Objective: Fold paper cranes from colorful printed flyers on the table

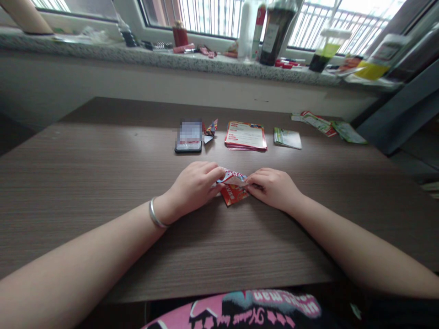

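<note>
- Beyond our hands, a window (133, 18) with railings outside rises over a speckled stone windowsill (85, 52), where a dark bottle (274, 39), a white bottle (245, 32) and many small odds and ends stand or lie.
- Our two hands work over a brown wood-grained counter (85, 155); its near edge lies on our side of them, with pink and black printed cloth (260, 310) below.
- Between the hands sits the patterned paper (236, 195), its red part low and a pale, bluish part turned up above it.
- Our left hand (204, 183) pinches its left end between thumb and fingers; our right hand (272, 186) pinches the right end the same way, though its fingertips partly hide the grip.
- We judge the step in hand to be folding or creasing; the next move seems to call for light, even pressure from both sides, as the paper looks thin.
- Just past the left hand lie a phone (189, 137) and, beside it, a folded paper piece (211, 130).
- Straight beyond the patterned paper rests a stack of printed sheets (246, 135); past the right hand, a smaller stack (287, 138), then loose slips (318, 124) farther out.
</note>
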The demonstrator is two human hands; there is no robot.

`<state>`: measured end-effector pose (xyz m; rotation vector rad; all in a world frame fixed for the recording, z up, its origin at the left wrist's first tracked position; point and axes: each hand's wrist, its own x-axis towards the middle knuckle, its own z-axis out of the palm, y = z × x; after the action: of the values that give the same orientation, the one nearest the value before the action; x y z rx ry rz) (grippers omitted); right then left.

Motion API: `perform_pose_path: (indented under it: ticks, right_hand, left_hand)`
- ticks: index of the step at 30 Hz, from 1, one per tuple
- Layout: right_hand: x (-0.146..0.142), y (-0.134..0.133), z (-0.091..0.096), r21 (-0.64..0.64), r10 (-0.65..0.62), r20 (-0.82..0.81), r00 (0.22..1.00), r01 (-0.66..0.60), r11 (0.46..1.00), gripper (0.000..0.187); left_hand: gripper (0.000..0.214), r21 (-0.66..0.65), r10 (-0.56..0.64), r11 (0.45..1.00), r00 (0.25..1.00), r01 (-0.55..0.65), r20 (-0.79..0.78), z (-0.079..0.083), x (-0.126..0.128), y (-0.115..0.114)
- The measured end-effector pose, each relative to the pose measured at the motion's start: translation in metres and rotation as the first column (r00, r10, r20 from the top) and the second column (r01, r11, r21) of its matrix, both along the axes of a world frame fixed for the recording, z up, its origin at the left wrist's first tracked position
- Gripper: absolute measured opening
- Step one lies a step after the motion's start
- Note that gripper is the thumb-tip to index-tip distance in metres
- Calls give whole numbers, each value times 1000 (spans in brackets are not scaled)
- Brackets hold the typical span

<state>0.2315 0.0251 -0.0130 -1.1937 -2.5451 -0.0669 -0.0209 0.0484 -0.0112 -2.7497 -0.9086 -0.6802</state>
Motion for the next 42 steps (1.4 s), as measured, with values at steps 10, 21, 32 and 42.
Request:
perform_pose_path:
  ticks: [10, 21, 32, 42]
  right_hand:
    - [6, 8, -5, -147, -241, -192, 951, 214, 966, 19]
    - [24, 27, -19, -386, -431, -545, 719, 242, 890, 70]
    - [30, 29, -22, -113, -242, -345, 907, 216, 970, 31]
    - [24, 19, -11, -82, 98, -68, 993, -103, 991, 33]
  left_hand:
    - [26, -53, -193, 981, 964, 186, -183, 0, -3, -5]
    - [28, -154, -207, 971, 965, 183, -160, -1, -3, -2]
    - [25, -190, -220, 963, 966, 192, -135, 1, -3, -2]
    - [25, -135, -166, 980, 969, 143, -182, 0, -2, -1]
